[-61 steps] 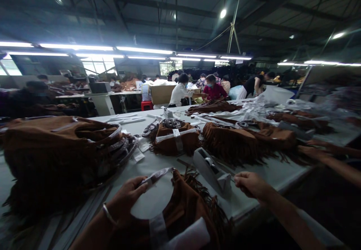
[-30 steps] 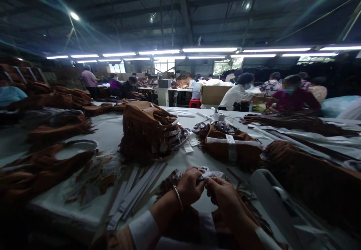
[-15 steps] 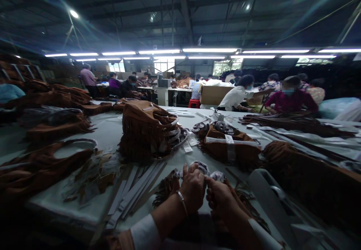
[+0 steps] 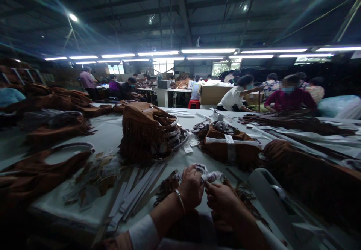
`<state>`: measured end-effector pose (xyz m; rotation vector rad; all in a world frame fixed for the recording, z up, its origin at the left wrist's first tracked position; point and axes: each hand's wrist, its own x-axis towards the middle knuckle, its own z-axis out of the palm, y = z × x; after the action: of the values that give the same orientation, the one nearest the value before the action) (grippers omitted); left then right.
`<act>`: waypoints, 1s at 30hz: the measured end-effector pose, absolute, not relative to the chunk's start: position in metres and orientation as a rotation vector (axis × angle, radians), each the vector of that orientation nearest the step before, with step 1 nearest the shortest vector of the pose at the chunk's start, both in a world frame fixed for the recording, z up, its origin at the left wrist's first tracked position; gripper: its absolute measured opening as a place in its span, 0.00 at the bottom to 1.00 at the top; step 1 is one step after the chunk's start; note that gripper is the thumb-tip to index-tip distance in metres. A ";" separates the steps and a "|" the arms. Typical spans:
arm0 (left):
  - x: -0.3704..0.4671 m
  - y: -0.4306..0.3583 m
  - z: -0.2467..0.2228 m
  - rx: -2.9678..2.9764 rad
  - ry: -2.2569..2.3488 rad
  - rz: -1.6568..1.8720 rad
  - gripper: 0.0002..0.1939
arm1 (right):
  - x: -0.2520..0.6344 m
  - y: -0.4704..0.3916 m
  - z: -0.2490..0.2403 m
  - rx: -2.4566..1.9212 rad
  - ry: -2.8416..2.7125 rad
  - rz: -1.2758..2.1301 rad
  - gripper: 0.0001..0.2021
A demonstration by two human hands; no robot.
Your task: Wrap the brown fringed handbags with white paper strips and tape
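My left hand (image 4: 191, 190) is closed around the handle (image 4: 214, 176) of a brown fringed bag, and the handle is wrapped in a pale, crinkled covering. Just below and to the right, my right hand (image 4: 221, 198) is pinched, its fingertips close to the wrapped handle. Whatever lies between those fingertips is too small and dark to make out. Brown fringe (image 4: 167, 186) of the bag spreads on both sides of my hands. The bag's body, under my wrists, is mostly hidden and in shadow.
Ahead stand a stack of brown fringed bags (image 4: 141, 129) and another bag with a pale band (image 4: 231, 146). Grey flat strips (image 4: 138, 190) lie left of my hands, a grey dispenser-like device (image 4: 270, 193) to the right. Several co-workers sit beyond the table (image 4: 107, 124).
My right hand has shifted slightly down and away from the left, showing more of the wrapped handle. My left index finger, raised before, is now curled down.
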<state>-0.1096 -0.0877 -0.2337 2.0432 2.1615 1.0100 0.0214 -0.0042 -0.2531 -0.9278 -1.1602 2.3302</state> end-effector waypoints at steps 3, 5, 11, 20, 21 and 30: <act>-0.117 -0.086 -0.228 2.029 1.976 1.135 0.05 | 0.017 -0.011 -0.246 -0.903 -1.060 2.281 0.26; -0.123 -0.086 -0.219 1.961 1.863 1.149 0.08 | 0.013 -0.016 -0.240 -0.855 -1.035 2.194 0.28; -0.142 -0.085 -0.198 1.671 1.648 1.104 0.16 | 0.004 -0.017 -0.242 -0.760 -1.200 1.914 0.27; -0.158 -0.077 -0.200 1.501 1.329 1.111 0.26 | -0.007 -0.008 -0.251 -0.779 -1.284 1.861 0.23; -0.158 -0.075 -0.202 1.506 1.360 1.099 0.25 | -0.006 -0.008 -0.248 -0.831 -1.339 1.842 0.22; -0.161 -0.036 -0.203 1.719 2.286 0.919 0.12 | 0.086 -0.004 -0.225 -0.955 -2.152 1.291 0.18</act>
<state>-0.1609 -0.0357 -0.2032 1.7186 2.2860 0.9191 0.0855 -0.0041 -0.2246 -0.9550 -2.1524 1.2909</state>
